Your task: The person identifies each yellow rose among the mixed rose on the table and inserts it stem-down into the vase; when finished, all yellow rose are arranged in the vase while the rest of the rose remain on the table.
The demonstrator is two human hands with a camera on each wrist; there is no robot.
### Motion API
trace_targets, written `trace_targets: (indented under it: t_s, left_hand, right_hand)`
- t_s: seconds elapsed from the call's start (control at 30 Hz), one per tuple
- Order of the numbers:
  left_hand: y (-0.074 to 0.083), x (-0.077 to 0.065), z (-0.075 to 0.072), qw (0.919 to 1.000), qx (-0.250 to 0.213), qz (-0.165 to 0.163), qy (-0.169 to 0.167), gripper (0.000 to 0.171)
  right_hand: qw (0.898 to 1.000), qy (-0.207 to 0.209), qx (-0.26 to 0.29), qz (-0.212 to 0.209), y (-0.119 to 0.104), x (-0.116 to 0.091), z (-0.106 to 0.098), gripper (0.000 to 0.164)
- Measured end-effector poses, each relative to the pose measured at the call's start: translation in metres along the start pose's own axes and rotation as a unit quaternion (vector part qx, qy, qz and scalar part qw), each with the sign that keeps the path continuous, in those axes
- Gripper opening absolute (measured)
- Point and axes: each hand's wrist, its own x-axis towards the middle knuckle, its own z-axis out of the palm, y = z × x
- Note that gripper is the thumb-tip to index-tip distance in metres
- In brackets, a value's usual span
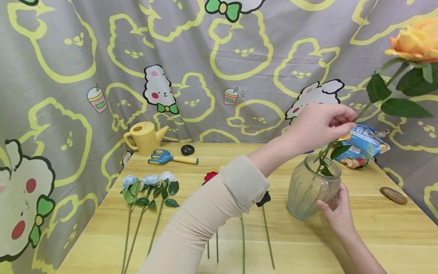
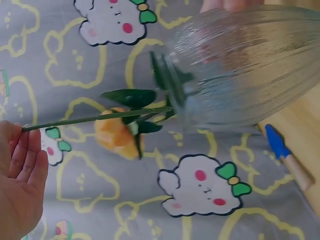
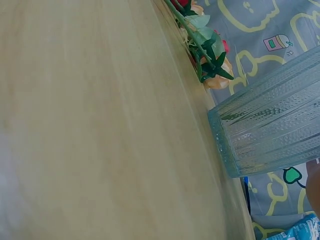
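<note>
My left hand [image 1: 325,121] pinches the green stem of a yellow-orange rose [image 1: 419,40], whose bloom and leaves rise at the upper right of the head view. Below it stands a ribbed glass vase [image 1: 313,190] with leaves at its mouth. A second yellow-orange rose [image 2: 119,134] shows beside the vase mouth in the left wrist view. There, the pinched stem [image 2: 95,119] runs from the fingers to the rim. My right hand [image 1: 338,213] grips the vase's side, thumb in front. The right wrist view shows the vase base [image 3: 225,145] at the wooden table.
Pale blue roses [image 1: 150,180] and a whitish one lie at left; a red rose [image 1: 210,176] is partly behind my left sleeve. Farther back are a yellow watering can [image 1: 145,139], a hand fork [image 1: 171,158] and a black stone [image 1: 187,149]. A blue packet [image 1: 364,146] and brown stone [image 1: 393,195] lie right.
</note>
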Motion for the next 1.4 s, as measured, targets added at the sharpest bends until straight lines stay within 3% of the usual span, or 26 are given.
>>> trace_targets:
  t_s: [0.23,0.4,0.67,0.83,0.93,1.23,1.4]
  left_hand:
    - [-0.022,-0.016,0.036,0.9942,0.062,-0.023,-0.085,0.012]
    - [-0.037,-0.031,0.056,0.9888,0.072,-0.027,-0.128,0.010]
    - [-0.039,-0.037,0.064,0.9876,0.095,-0.017,-0.124,0.005]
    - [-0.035,-0.035,0.068,0.9851,0.100,-0.053,-0.129,0.019]
    - [-0.033,-0.033,0.071,0.9823,0.111,-0.071,-0.134,0.015]
    - [-0.028,-0.025,0.078,0.9739,0.123,-0.136,-0.134,0.013]
    - [-0.028,-0.023,0.080,0.9729,0.115,-0.151,-0.131,0.009]
  right_hand:
    - [1.000,0.000,0.005,-0.012,0.002,0.000,0.000,0.072]
    - [1.000,0.010,0.015,-0.007,0.003,0.000,0.002,0.071]
    - [1.000,0.004,0.010,-0.010,0.002,-0.001,0.000,0.071]
    - [0.998,-0.018,0.039,-0.056,0.007,0.001,-0.001,0.072]
    - [0.997,-0.020,0.043,-0.063,0.007,0.001,-0.001,0.072]
    - [0.999,0.010,0.037,-0.028,0.005,0.000,0.001,0.073]
    - [0.999,0.015,0.036,-0.014,0.004,-0.001,0.002,0.074]
